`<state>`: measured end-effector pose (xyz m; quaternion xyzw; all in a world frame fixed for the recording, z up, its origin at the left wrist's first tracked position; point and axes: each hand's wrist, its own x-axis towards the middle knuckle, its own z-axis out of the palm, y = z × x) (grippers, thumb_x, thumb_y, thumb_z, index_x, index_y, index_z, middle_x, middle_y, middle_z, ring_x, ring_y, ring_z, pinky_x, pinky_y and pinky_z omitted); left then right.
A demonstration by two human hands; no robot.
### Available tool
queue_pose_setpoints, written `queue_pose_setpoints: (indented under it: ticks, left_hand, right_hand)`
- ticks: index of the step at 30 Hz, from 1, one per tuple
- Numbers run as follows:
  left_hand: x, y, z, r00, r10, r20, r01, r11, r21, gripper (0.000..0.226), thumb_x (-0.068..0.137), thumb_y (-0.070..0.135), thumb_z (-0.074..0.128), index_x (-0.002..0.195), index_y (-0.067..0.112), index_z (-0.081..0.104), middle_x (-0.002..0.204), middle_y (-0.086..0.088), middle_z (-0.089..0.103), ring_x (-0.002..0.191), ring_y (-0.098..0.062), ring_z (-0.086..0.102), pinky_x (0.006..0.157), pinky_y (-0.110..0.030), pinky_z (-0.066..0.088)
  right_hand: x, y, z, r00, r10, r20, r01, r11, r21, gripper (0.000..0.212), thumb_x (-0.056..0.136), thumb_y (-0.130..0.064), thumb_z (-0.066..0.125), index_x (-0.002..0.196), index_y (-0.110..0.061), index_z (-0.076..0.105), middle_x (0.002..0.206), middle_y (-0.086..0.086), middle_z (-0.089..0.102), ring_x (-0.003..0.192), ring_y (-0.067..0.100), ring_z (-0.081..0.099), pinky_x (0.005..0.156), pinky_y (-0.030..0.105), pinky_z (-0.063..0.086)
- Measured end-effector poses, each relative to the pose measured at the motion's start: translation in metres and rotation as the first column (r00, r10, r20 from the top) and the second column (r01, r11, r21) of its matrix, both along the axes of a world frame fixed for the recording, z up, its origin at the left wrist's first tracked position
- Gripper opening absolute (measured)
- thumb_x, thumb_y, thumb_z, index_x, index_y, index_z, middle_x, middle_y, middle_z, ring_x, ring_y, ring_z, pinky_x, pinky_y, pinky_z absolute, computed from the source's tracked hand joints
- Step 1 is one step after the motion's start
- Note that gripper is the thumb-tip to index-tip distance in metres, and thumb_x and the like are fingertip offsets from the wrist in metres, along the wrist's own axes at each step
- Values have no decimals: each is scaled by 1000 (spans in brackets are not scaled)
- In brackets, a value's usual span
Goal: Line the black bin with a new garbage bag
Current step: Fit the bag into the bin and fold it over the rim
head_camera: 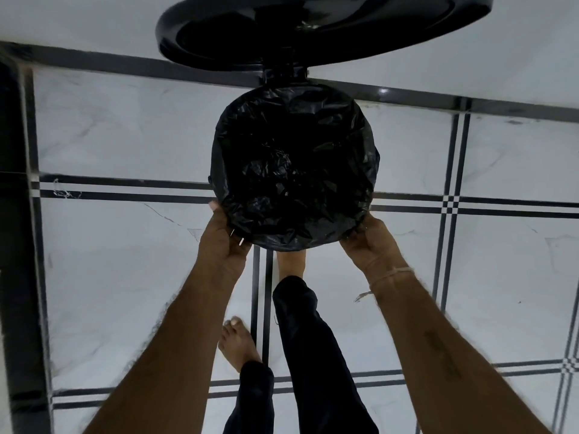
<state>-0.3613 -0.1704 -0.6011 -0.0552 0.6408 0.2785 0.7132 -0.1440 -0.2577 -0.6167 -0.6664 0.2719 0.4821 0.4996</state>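
Note:
A round black bin stands on the tiled floor in the middle of the view, its mouth covered by a crinkled black garbage bag that is folded over the rim. The bin's black lid stands raised behind it. My left hand grips the bag-covered rim at the near left. At the near right of the rim, my right hand grips the bag edge. The bin's body is hidden under the bag and my hands.
White marble-look floor tiles with black stripe borders lie all around. My bare feet and dark trousers are just in front of the bin; one foot sits under its near edge. A dark vertical edge runs along the left.

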Motion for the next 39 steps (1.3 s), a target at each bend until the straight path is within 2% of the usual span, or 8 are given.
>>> queue_pose_setpoints:
  ticks: [2, 5, 8, 11, 16, 22, 27, 39]
  left_hand:
    - [-3, 4, 4, 1000, -4, 1, 4, 999, 32, 46, 99, 58, 49, 121, 22, 67, 123, -2, 72, 116, -22, 68, 87, -40, 60]
    - [-5, 6, 4, 999, -32, 7, 32, 997, 70, 47, 101, 52, 50, 132, 19, 64, 124, -2, 73, 117, -22, 69, 87, -39, 60]
    - [-7, 8, 1, 999, -21, 41, 18, 998, 55, 50, 103, 48, 48, 139, 15, 61, 126, -5, 74, 112, -21, 73, 85, -37, 61]
    - [-8, 7, -7, 998, 5, 65, -8, 998, 57, 49, 103, 46, 49, 139, 15, 61, 128, -5, 73, 117, -22, 70, 84, -37, 62]
    - [-12, 0, -24, 997, -11, 77, 3, 994, 107, 45, 104, 41, 49, 138, 15, 61, 130, -7, 72, 121, -26, 69, 100, -42, 57]
    - [-11, 2, -26, 996, -1, 94, -11, 992, 123, 41, 104, 42, 49, 133, 17, 65, 129, -4, 73, 119, -23, 70, 101, -41, 55]
    - [-8, 3, -14, 996, -6, 88, -3, 994, 107, 47, 103, 48, 49, 136, 18, 63, 128, -4, 73, 119, -23, 70, 92, -40, 59]
    - [-6, 6, -13, 998, 21, 65, -26, 997, 79, 45, 103, 45, 51, 133, 14, 64, 124, -6, 74, 98, -22, 78, 73, -37, 64]
  right_hand:
    - [-7, 0, 10, 952, 111, 285, -57, 980, -192, 26, 104, -41, 53, 102, -17, 62, 113, 7, 68, 93, 19, 64, 86, 35, 52]
    - [-32, 21, 49, 416, 357, 836, -445, 882, -155, 26, 103, -39, 54, 109, -14, 57, 106, 11, 62, 93, 22, 59, 81, 37, 52]
    - [-62, 77, 58, 80, 696, 713, -887, 376, -267, 48, 97, -59, 49, 134, -29, 53, 130, 3, 58, 120, 24, 55, 100, 41, 45]
    - [-68, 127, 14, -227, 933, 278, -894, -87, -439, 72, 92, -79, 34, 154, -44, 27, 165, 2, 26, 150, 35, 24, 117, 64, 20]
    - [-57, 142, -62, -248, 968, -49, -883, -246, -399, 91, 90, -83, 33, 163, -33, 15, 172, 6, 14, 155, 41, 20, 122, 53, 22]
    - [-49, 142, -63, -204, 979, -20, -930, -200, -309, 67, 107, -55, 32, 161, -16, 28, 169, 12, 24, 154, 32, 26, 122, 35, 21]
    - [-43, 120, -8, -272, 937, 219, -914, -180, -363, 71, 95, -77, 29, 157, -43, 31, 168, -1, 29, 154, 29, 28, 125, 46, 22]
    - [-61, 89, -43, -202, 964, -174, -931, -244, -272, 78, 99, -55, 55, 160, -14, 27, 165, 15, 31, 151, 35, 30, 122, 41, 22]
